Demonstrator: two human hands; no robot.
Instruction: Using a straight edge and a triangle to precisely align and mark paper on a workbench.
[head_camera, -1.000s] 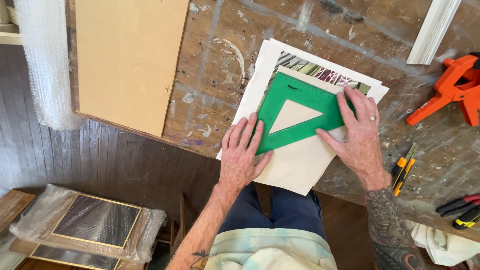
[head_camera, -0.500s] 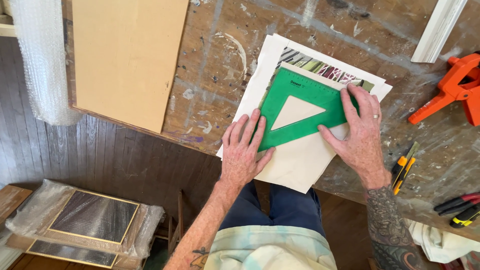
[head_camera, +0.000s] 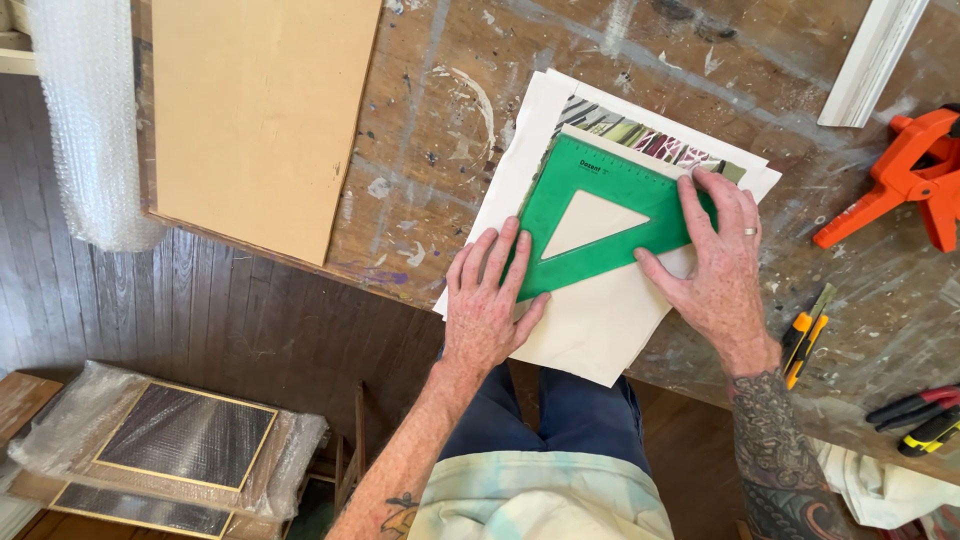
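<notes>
Where the workbench (head_camera: 420, 215) edge runs nearest the person, the left hand (head_camera: 487, 300) lies flat with fingers spread, its palm on the lower left corner of a stack of white sheets (head_camera: 590, 325) and its fingertips touching the lower left corner of a green plastic set square (head_camera: 610, 205). The right hand (head_camera: 715, 265) is also open and pressed down, thumb reaching left along the set square's lower edge and fingers laid over its right corner; a ring shows on one finger. Neither hand grips anything: both simply press downward. The set square therefore lies between the two hands, held at its two lower corners, flat on the top white sheet, its triangular cut-out showing the paper beneath.

Just right of the right wrist a yellow-and-black utility knife (head_camera: 805, 335) rests on the bench, and further right, at the frame's edge, lie red- and yellow-handled tools (head_camera: 920, 420).

Beyond the set square, a striped coloured print (head_camera: 650, 140) peeks out from under the sheets. Further off to the left a plain brown board (head_camera: 255, 110) lies on the bench, to the right an orange clamp (head_camera: 910, 175), and at the far right top a white moulding strip (head_camera: 875, 60).
</notes>
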